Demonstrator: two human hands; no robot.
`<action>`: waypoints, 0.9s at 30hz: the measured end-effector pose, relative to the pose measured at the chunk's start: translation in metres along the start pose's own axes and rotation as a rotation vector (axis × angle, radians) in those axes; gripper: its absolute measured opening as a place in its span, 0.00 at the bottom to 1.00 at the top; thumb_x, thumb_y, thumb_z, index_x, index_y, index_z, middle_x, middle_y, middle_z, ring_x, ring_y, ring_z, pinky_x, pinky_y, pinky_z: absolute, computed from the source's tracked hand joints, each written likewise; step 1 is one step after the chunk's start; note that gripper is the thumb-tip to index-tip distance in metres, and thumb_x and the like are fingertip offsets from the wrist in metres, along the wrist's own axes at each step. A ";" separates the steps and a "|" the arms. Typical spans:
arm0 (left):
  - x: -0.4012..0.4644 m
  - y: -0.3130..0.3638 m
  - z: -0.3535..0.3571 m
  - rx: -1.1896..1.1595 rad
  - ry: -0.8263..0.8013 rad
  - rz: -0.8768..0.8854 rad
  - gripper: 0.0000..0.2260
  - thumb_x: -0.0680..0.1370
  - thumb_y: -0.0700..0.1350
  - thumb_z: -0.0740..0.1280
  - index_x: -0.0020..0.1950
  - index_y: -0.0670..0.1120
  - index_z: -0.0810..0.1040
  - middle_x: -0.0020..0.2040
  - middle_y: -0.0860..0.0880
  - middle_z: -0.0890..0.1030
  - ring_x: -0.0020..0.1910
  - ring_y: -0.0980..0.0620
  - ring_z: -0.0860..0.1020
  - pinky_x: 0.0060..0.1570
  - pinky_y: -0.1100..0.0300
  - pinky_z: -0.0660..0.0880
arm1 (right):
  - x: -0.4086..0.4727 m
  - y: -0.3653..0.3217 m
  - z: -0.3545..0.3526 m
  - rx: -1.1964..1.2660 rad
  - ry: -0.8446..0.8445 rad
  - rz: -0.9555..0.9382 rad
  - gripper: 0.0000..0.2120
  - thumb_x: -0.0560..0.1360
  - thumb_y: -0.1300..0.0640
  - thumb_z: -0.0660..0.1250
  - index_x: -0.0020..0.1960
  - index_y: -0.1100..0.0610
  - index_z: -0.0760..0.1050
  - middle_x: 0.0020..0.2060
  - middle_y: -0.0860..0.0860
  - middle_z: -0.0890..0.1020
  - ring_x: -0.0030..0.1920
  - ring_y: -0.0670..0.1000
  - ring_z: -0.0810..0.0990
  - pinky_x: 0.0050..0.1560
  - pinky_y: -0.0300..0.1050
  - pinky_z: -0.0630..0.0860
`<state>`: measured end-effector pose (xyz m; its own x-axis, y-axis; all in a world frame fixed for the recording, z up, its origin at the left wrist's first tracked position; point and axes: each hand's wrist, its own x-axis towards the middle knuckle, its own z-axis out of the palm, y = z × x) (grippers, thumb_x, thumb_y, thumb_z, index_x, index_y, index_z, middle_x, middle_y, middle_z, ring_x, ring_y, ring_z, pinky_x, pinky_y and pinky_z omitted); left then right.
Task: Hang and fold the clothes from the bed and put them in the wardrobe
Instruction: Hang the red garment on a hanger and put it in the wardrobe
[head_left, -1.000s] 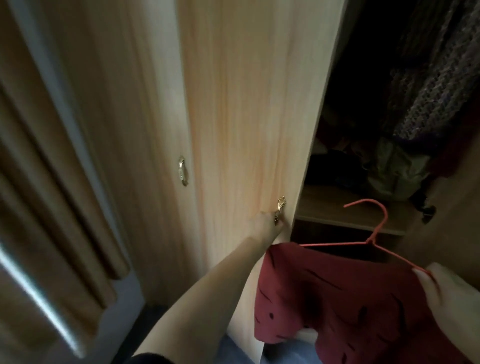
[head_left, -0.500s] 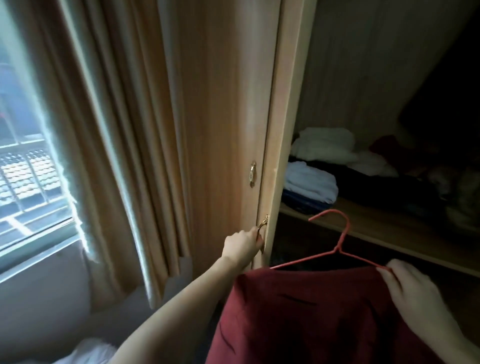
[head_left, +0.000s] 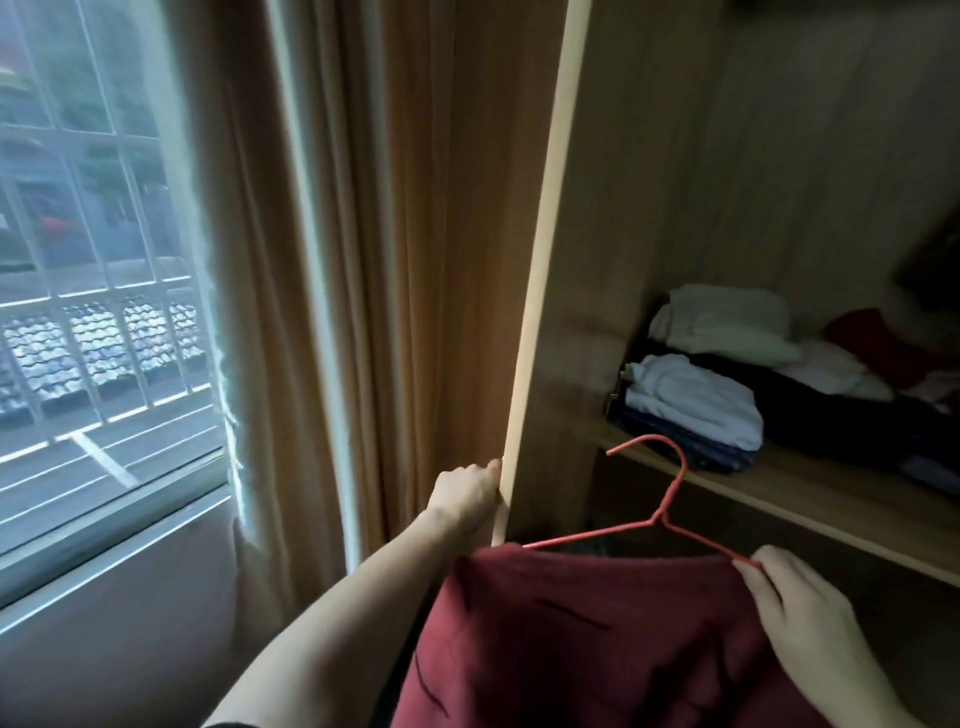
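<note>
One view only, head cam: the wardrobe door (head_left: 540, 291) is gripped at its edge by the left hand (head_left: 467, 493) and held wide open, while the red wire hanger (head_left: 660, 512) w/ a dark red garment (head_left: 582, 644) draped over it is pinched at its right shoulder by the right hand (head_left: 810, 623), low in front of the shelf (head_left: 810, 493) of folded clothes (head_left: 696, 400). Garment is judged soft, light and apt to slide off thin wire; hanger springy, so best taken at the hook's neck, kept level.
</note>
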<state>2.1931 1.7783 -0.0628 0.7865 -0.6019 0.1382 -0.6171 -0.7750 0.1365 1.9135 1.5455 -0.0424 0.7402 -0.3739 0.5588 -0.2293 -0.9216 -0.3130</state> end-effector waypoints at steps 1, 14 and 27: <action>-0.001 0.001 0.001 -0.001 0.002 0.018 0.12 0.80 0.44 0.56 0.63 0.46 0.69 0.53 0.43 0.82 0.51 0.38 0.81 0.45 0.50 0.74 | 0.000 -0.003 0.004 0.004 -0.002 -0.001 0.11 0.79 0.45 0.55 0.40 0.46 0.67 0.33 0.46 0.73 0.34 0.48 0.75 0.37 0.49 0.71; -0.070 0.019 -0.036 0.369 0.020 0.312 0.05 0.72 0.40 0.69 0.46 0.48 0.79 0.42 0.47 0.83 0.42 0.46 0.83 0.33 0.58 0.66 | -0.027 -0.013 -0.004 -0.110 0.035 0.011 0.17 0.79 0.44 0.51 0.43 0.53 0.71 0.36 0.44 0.72 0.36 0.49 0.75 0.37 0.51 0.73; -0.033 0.153 -0.031 -0.108 0.178 0.767 0.06 0.83 0.53 0.54 0.54 0.52 0.66 0.50 0.54 0.79 0.49 0.47 0.80 0.34 0.53 0.73 | -0.040 0.042 -0.105 -0.451 0.114 0.289 0.15 0.79 0.46 0.58 0.43 0.57 0.72 0.36 0.51 0.76 0.37 0.56 0.77 0.35 0.53 0.76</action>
<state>2.0716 1.6852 -0.0163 0.1306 -0.9132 0.3859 -0.9912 -0.1279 0.0328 1.8080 1.5112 0.0024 0.5398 -0.6041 0.5862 -0.6799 -0.7235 -0.1195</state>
